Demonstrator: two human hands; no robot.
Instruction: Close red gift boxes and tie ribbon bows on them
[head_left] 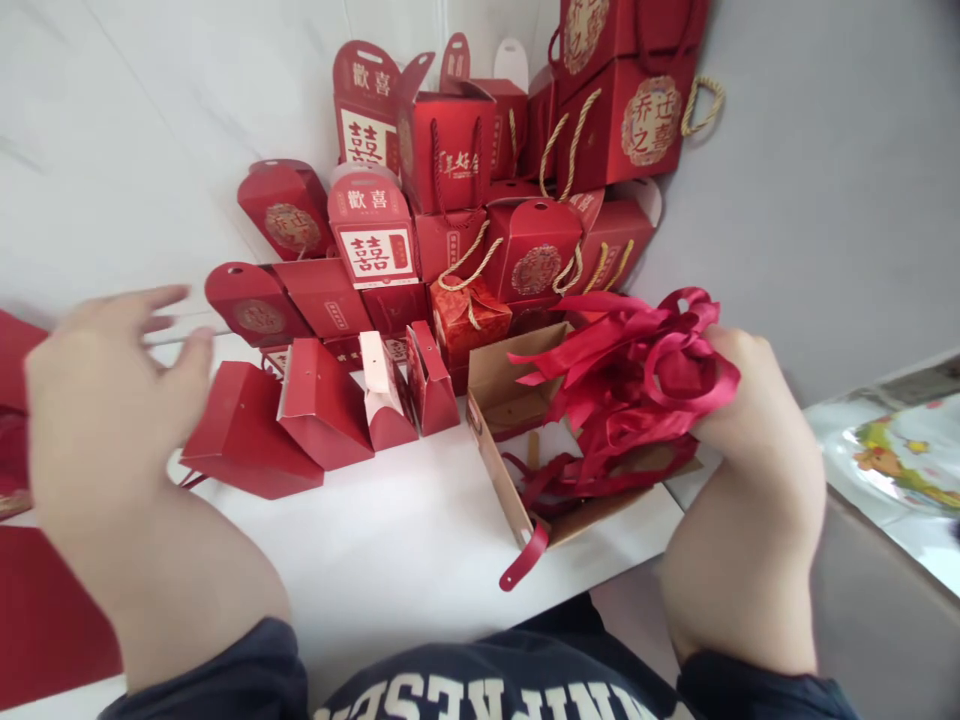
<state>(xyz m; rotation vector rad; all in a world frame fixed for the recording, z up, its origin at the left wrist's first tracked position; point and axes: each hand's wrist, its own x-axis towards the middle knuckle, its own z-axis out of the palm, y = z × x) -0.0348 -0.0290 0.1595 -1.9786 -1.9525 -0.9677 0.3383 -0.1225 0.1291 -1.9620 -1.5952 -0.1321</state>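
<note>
My right hand point(742, 390) is closed around a bunch of red ribbons point(637, 370), lifted over an open cardboard box point(495, 470). More ribbon hangs down inside that box, and a red strap point(525, 560) with a hole droops over its front edge. My fingertips on that side are hidden behind the loops. At the left, my left hand point(127, 360) is raised with fingers apart and nothing in it. Nearest to it is a dark red gift box point(251, 430). Beside that stand another red box point(322, 405), a pink and white one point(386, 390) and a narrow red one point(431, 380).
Stacked red gift boxes point(367, 240) with rope handles line the wall behind the white table point(397, 530). An orange-red box point(469, 315) stands by the cardboard box. Red items point(45, 600) lie at the far left. A clear plastic-wrapped item point(907, 450) is at the right.
</note>
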